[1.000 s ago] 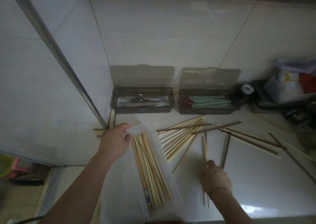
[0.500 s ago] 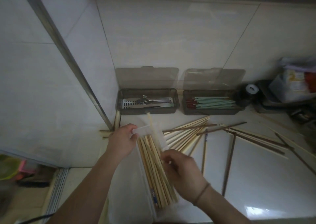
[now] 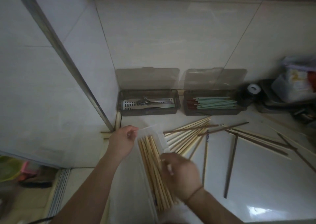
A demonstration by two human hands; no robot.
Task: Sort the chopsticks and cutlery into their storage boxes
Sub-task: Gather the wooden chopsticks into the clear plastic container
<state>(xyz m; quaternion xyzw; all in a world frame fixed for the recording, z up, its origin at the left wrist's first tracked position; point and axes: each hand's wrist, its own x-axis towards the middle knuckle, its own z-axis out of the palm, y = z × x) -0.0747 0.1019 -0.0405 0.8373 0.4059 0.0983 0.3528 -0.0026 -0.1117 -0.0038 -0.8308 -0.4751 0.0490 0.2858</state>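
A clear plastic box (image 3: 153, 128) lies lengthwise in front of me, filled with pale bamboo chopsticks (image 3: 150, 158). My left hand (image 3: 122, 141) grips its far left corner. My right hand (image 3: 179, 174) lies on the chopsticks in the box, fingers bent; blur hides whether it pinches one. More loose pale chopsticks (image 3: 188, 134) fan out to the right of the box, with dark brown chopsticks (image 3: 232, 163) farther right. Against the wall stand two open grey boxes: a cutlery box (image 3: 148, 111) with metal cutlery (image 3: 148, 103), and a box (image 3: 213, 112) with green chopsticks (image 3: 215, 102).
A slanted metal frame bar (image 3: 68, 61) meets the counter at the back left. Dark clutter, a tape roll (image 3: 254, 89) and a plastic bag (image 3: 294, 86) crowd the far right. The counter drops off at the left, with a green bowl (image 3: 8, 169) below.
My right hand picked a chopstick off the counter at the right, carried it left over the clear box, and now lies lower on the bundle. The left hand stayed on the box corner.
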